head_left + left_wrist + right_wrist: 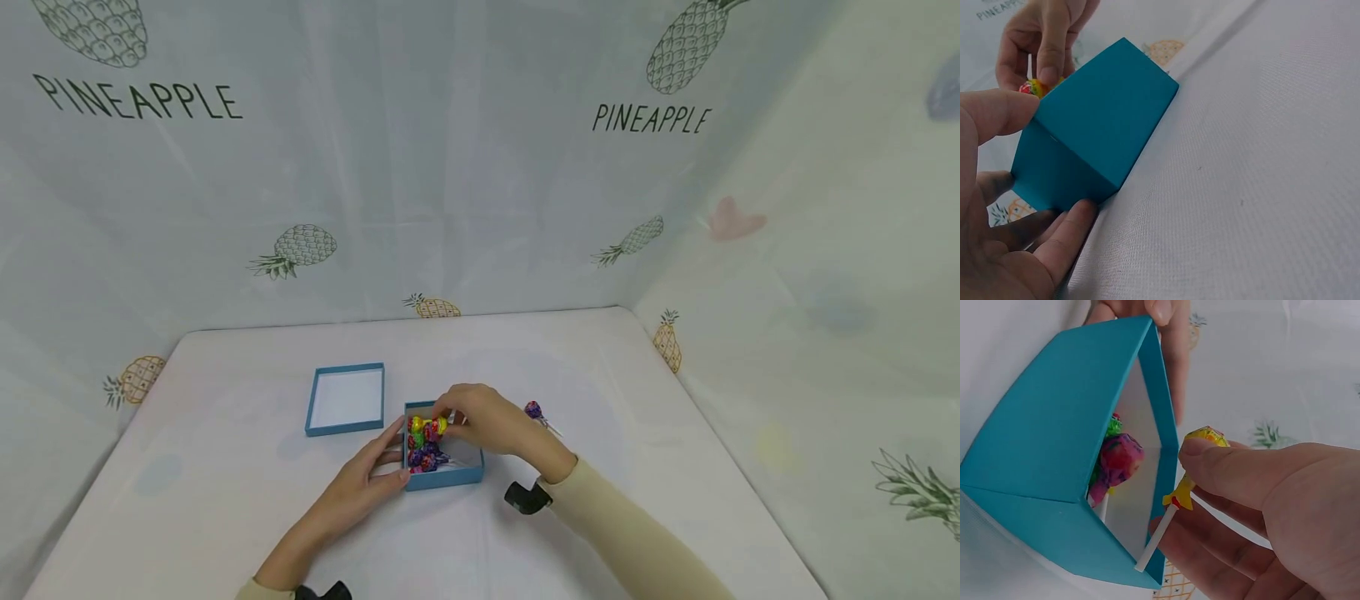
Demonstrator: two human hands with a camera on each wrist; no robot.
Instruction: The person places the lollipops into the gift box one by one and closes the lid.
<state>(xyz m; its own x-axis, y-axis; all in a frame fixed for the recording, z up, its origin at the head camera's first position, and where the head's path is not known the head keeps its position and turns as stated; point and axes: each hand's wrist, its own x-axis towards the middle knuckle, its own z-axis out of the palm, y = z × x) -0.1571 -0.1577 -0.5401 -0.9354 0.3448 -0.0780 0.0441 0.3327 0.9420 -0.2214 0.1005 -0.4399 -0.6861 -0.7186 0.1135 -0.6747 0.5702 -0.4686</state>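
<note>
An open blue box stands on the table with several wrapped lollipops gathered at its left side. My left hand rests against the box's left wall, fingers spread and thumb tip at the near corner. Over the box, my right hand pinches a yellow-wrapped lollipop between thumb and fingers. Its white stick points down across the box rim in the right wrist view. A pink-wrapped lollipop shows inside the box there.
A shallow blue lid with a white inside lies behind and left of the box. Right of the box, a purple-wrapped lollipop lies on the white tablecloth, partly behind my right hand. Pineapple-print cloth hangs around the table.
</note>
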